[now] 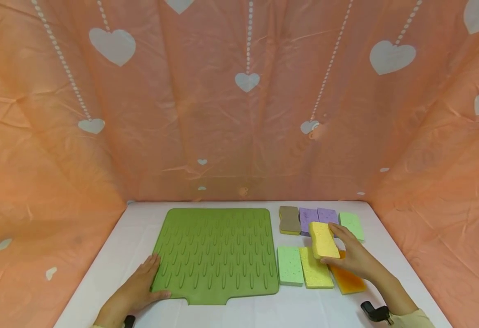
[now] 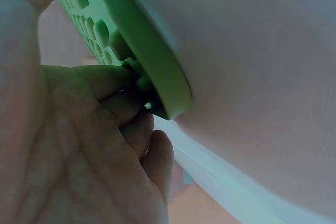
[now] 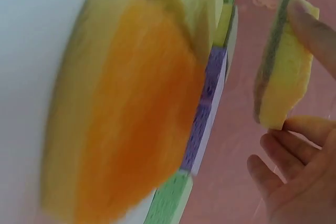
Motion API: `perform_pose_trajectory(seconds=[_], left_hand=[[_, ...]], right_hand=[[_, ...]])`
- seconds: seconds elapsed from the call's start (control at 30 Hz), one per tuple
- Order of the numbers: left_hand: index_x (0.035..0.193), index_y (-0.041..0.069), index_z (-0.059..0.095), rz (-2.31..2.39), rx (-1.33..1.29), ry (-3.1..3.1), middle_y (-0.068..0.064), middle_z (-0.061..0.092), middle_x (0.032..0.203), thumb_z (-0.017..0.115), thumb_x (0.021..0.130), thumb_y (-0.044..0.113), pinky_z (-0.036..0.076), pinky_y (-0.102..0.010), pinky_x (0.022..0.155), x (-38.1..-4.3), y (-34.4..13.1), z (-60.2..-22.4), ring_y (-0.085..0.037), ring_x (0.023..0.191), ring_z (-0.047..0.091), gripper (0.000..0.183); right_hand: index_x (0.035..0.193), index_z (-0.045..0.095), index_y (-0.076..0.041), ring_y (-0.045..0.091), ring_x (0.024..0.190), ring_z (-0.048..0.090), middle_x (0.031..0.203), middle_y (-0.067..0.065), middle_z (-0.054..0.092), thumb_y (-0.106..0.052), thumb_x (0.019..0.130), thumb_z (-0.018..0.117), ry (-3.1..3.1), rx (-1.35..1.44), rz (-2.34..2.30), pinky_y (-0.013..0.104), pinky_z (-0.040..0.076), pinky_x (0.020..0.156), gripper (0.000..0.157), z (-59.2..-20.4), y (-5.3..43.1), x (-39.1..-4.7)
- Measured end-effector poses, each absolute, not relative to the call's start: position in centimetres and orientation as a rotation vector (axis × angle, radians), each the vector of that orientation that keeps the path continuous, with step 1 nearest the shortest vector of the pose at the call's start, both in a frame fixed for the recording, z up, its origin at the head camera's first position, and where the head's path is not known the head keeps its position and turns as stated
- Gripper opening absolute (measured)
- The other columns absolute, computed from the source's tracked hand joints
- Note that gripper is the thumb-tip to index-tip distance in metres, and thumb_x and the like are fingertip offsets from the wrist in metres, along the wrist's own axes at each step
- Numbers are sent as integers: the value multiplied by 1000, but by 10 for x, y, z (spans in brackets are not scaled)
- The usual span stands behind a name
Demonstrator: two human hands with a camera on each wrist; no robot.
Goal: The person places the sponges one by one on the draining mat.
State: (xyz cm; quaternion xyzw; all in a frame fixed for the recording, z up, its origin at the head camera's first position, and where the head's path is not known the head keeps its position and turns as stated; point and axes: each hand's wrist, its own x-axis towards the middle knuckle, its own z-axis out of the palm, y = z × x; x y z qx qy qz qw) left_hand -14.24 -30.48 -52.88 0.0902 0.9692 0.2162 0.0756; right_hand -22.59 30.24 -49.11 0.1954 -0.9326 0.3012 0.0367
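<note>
My right hand (image 1: 353, 256) pinches a yellow sponge (image 1: 323, 240) with waisted sides between thumb and fingers, above the other sponges. In the right wrist view, this sponge (image 3: 286, 61) shows a dark grey layer on one face, and the lower fingers stay off it. My left hand (image 1: 141, 281) rests at the left edge of a green ridged mat (image 1: 216, 256), its thumb near the front edge. The left wrist view shows the fingertips (image 2: 113, 80) against the mat's raised ridges, partly hidden by its rim.
Along the back right lie a grey-topped sponge (image 1: 289, 219), two purple sponges (image 1: 308, 217) and a green sponge (image 1: 351, 225). Nearer are another green sponge (image 1: 290, 266), a flat yellow sponge (image 1: 317, 275) and an orange sponge (image 1: 349, 280). A white table (image 1: 264, 314) lies under everything, with orange heart-patterned cloth (image 1: 206, 114) around it.
</note>
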Motion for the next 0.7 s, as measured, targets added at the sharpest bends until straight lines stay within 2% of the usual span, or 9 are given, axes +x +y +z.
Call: perform_pose_trajectory(seconds=[0.3,0.7], left_hand=[[157,-22,30,629,257,2903,-41,25,167,89,84,49,25,-69,125,-143,-302,-527,-59,156,22,117],[158,-21,29,665,233,2882,-40,23,168,89,84,50,24,-71,124,-143,-303,-527,-59,156,20,119]], right_hand=[[162,33,11,59,147,37,165,36,33,-44,83,94,-2850,644,944,77,39,113,114,-492,267,-241],[162,33,11,58,152,33,166,36,33,-43,83,94,-2816,726,925,73,37,117,114,-493,220,-255]])
